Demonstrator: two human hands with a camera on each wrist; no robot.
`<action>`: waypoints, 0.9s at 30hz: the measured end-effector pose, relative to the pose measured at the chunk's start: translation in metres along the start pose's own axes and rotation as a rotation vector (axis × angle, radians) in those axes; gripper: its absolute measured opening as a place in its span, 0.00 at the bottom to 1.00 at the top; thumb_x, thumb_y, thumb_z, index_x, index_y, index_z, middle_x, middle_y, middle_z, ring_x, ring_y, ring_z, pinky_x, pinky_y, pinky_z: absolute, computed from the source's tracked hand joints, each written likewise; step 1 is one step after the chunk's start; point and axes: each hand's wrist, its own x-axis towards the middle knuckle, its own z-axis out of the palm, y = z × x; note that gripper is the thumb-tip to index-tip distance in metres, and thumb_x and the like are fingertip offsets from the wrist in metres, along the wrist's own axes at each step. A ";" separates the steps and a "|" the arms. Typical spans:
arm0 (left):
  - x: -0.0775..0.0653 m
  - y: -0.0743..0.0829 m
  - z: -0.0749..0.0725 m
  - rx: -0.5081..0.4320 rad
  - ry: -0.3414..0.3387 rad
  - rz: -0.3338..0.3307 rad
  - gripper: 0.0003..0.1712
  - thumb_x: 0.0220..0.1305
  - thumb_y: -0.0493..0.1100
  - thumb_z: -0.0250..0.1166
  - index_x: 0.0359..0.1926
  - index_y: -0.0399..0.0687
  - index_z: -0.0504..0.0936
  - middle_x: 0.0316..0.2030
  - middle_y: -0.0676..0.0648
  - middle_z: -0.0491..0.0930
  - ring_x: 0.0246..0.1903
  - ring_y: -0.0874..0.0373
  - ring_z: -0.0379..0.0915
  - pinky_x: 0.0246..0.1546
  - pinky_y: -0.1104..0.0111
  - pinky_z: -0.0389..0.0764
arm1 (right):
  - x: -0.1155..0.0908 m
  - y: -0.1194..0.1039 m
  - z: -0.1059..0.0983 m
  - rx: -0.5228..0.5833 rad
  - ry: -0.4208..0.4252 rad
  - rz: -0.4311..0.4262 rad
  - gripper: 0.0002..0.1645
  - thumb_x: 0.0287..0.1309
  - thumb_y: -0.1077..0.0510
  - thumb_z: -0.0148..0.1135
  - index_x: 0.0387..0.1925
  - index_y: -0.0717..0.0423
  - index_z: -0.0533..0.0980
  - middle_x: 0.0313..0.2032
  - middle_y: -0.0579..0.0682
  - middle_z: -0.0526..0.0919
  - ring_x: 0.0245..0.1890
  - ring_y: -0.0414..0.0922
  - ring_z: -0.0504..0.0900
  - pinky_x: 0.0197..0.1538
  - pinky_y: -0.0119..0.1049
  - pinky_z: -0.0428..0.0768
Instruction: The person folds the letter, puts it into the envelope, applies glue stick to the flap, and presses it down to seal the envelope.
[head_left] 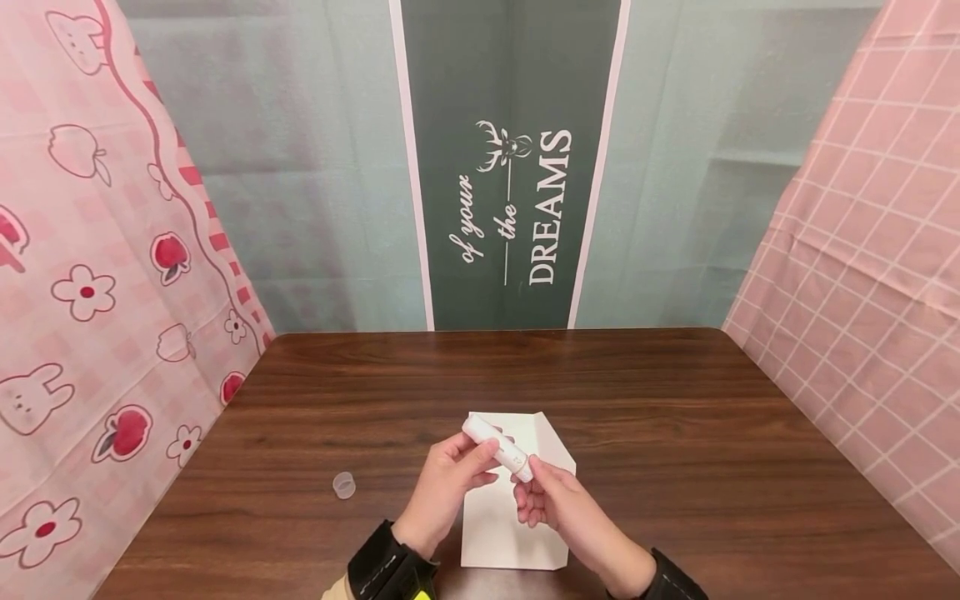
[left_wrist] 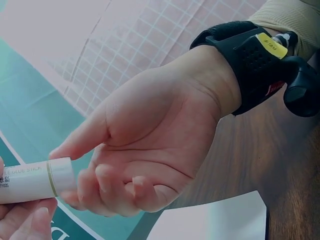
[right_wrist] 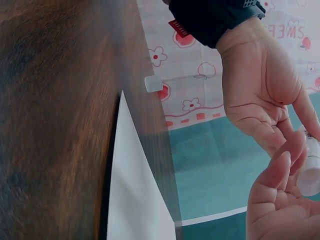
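Glue stick (head_left: 498, 447), count 1: white tube, held in the air between my two hands, above the paper. It slants, its upper end toward my left side; the words "GLUE STICK" are readable on it in the left wrist view.

Left hand (head_left: 448, 485): thumb and fingers pinch the tube's body. Right hand (head_left: 557, 498): thumb on top and fingertips beneath pinch the lower end; remaining fingers curled in toward the palm.

White paper (head_left: 498, 533), count 1: envelope-shaped, with a slanted flap along its right edge, lying on the table under my hands.

Clear cap (head_left: 343, 485), count 1: small, on the table to the left of the paper, well apart from it and from both hands.

Black wristbands, count 2, one per wrist: left band (head_left: 390, 562), right band (head_left: 667, 579).

Table (head_left: 675, 433), count 1: dark brown wood grain.

Cloths, count 3: fruit-and-flower cloth (head_left: 86, 217) left, teal cloth (head_left: 322, 167) with one deer head and white lettering behind, pink grid cloth (head_left: 862, 242) right.
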 end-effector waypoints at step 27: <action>0.000 -0.003 0.002 -0.008 0.024 -0.004 0.21 0.64 0.42 0.60 0.51 0.28 0.74 0.44 0.39 0.81 0.39 0.59 0.80 0.39 0.67 0.78 | -0.001 0.001 0.000 -0.023 0.068 -0.009 0.21 0.71 0.47 0.41 0.36 0.60 0.70 0.26 0.44 0.74 0.24 0.36 0.73 0.29 0.27 0.72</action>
